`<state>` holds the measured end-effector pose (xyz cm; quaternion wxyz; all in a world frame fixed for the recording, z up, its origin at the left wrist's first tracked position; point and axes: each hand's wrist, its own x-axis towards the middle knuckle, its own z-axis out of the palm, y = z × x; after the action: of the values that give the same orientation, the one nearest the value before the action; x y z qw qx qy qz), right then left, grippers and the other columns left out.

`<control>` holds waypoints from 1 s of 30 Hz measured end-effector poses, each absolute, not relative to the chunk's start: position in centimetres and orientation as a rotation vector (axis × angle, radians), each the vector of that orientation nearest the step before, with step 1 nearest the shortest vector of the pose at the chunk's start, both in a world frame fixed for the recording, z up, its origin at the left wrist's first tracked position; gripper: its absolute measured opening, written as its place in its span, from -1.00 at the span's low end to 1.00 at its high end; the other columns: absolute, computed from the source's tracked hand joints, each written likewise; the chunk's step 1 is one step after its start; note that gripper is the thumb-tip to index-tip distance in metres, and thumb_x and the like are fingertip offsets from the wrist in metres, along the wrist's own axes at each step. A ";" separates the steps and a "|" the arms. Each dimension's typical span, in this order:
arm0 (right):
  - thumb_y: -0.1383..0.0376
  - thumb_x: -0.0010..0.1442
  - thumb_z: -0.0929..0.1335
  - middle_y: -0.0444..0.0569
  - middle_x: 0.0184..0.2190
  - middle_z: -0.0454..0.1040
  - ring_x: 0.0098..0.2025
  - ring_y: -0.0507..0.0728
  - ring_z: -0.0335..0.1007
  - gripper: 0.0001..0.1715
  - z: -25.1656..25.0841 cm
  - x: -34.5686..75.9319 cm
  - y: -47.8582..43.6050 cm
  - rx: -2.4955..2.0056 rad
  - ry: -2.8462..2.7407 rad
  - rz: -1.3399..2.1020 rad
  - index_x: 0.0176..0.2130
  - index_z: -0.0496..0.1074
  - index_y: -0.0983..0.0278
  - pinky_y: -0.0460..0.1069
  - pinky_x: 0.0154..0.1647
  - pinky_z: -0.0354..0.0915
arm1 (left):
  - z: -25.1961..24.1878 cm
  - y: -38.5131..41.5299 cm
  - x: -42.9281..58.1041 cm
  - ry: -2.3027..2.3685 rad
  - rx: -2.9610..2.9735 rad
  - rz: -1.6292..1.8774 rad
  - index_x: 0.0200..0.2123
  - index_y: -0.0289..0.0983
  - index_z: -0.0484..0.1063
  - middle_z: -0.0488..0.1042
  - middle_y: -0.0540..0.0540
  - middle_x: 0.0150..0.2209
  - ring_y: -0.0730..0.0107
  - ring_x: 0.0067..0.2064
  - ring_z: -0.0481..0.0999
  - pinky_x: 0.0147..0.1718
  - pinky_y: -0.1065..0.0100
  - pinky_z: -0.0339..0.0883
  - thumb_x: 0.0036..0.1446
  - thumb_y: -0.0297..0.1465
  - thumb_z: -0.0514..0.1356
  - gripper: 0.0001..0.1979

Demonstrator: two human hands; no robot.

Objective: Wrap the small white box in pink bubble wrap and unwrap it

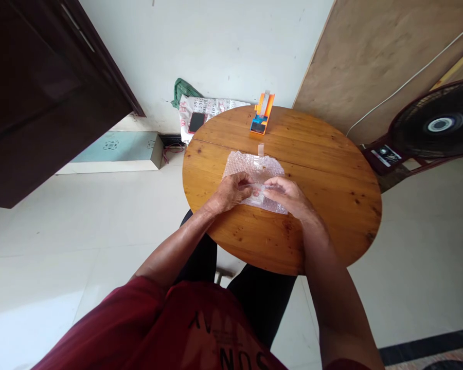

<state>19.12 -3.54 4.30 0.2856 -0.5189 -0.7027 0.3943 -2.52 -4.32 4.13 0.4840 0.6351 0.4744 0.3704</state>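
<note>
A sheet of bubble wrap (pixel 245 162) lies on the round wooden table (pixel 332 190), with a small clear item (pixel 257 194) on its near part. My left hand (pixel 233 191) is at the left side of that item, thumb and fingers closed on its edge. From the right, my right hand (pixel 287 194) touches the item, its thumb and index finger apart. A short strip of clear tape (pixel 261 150) sits at the far edge of the bubble wrap. Farther back stands an orange and blue tape dispenser (pixel 263 114).
Behind the table's left edge are a printed white sack (pixel 216 106), a dark red-edged phone-like object (pixel 196 122) and a green bag (pixel 183 92). A fan (pixel 440 125) stands at the right. A long pale box (pixel 116 151) lies at the left.
</note>
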 end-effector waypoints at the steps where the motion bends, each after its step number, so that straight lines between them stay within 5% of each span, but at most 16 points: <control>1: 0.02 0.08 0.46 -0.08 -0.37 0.56 -0.34 0.12 0.40 -0.65 4.2 18.9 -3.5 -1.396 -1.864 1.048 -0.26 0.56 0.22 0.01 -0.28 0.30 | 4.1 -4.3 -2.5 1.158 1.541 0.903 -0.35 -0.34 0.46 0.48 -0.01 -0.39 0.51 -0.36 0.36 -0.31 0.44 0.28 -0.01 -0.34 0.28 -0.81; 12: 0.07 0.06 0.42 -0.11 -0.53 0.50 -0.47 0.06 0.31 -0.69 3.0 18.1 -3.2 -1.376 -1.709 1.012 -0.39 0.60 0.26 -0.02 -0.41 0.22 | 4.1 -4.0 -2.5 1.172 1.535 0.900 -0.36 -0.33 0.46 0.45 0.01 -0.41 0.53 -0.38 0.32 -0.33 0.45 0.26 -0.01 -0.34 0.30 -0.82; 19: 0.07 0.07 0.44 -0.03 -0.35 0.63 -0.32 0.12 0.46 -0.68 3.3 17.9 -3.4 -1.342 -1.780 0.943 -0.30 0.60 0.26 0.01 -0.24 0.34 | 3.5 -3.6 -2.3 1.175 1.519 0.914 -0.33 -0.33 0.45 0.48 0.01 -0.39 0.53 -0.38 0.36 -0.34 0.47 0.26 0.01 -0.40 0.26 -0.86; 30: 0.04 0.12 0.42 -0.01 -0.39 0.66 -0.43 0.09 0.43 -0.67 3.7 17.2 -3.9 -1.363 -1.820 1.031 -0.38 0.57 0.26 -0.03 -0.42 0.25 | 3.4 -3.0 -7.4 1.464 1.728 0.879 -0.37 -0.31 0.51 0.54 -0.04 -0.38 0.42 -0.33 0.44 -0.29 0.39 0.29 0.04 -0.27 0.22 -0.80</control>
<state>17.17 -3.92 3.74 0.3170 -0.5179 -0.6913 0.3916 -7.36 -2.96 3.36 0.3484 0.6668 0.5648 0.3391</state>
